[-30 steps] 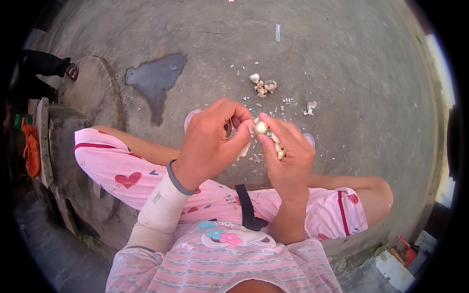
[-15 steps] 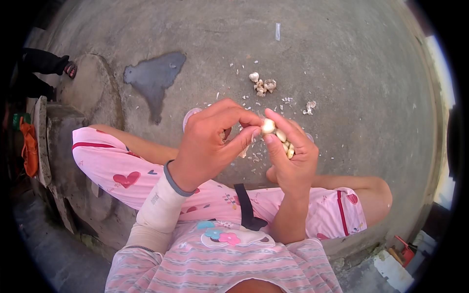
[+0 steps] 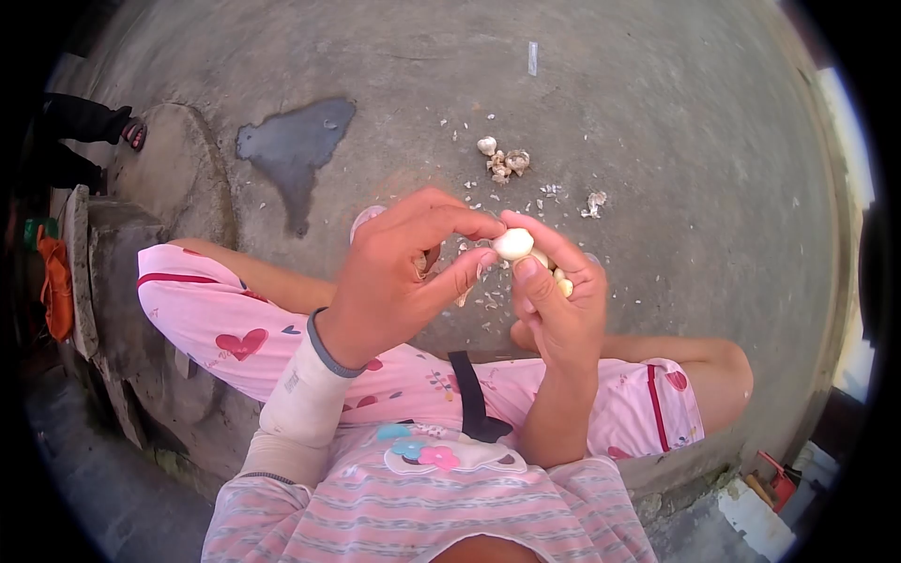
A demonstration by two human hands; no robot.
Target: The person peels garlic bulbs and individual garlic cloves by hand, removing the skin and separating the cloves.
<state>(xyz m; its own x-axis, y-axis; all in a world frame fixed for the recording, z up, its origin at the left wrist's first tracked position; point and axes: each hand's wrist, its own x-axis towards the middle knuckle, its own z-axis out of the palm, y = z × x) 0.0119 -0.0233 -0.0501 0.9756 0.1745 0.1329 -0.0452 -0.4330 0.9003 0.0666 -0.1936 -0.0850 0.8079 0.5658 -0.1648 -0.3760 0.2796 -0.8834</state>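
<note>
A pale, smooth garlic clove [image 3: 513, 244] sits between the fingertips of both hands. My right hand [image 3: 558, 298] holds it between thumb and forefinger, with several more peeled cloves [image 3: 563, 283] in its palm. From the other side my left hand [image 3: 392, 272] touches the clove with its forefinger, the thumb just below. Something papery and tan [image 3: 421, 265] shows inside my left hand's curled fingers. Beyond the hands, garlic bulbs and pieces [image 3: 508, 163] lie on the concrete ground, with bits of skin around them.
A dark wet patch [image 3: 298, 155] marks the ground [image 3: 676, 141] at the upper left. A clear strip [image 3: 533, 58] lies farther off. Another person's sandalled foot [image 3: 134, 133] is at the left edge, above an orange cloth [image 3: 55, 286]. My crossed legs frame the hands.
The clove between the fingertips has turned and shows a smoother, rounder side. My right thumb has shifted, covering more of the cloves in the palm.
</note>
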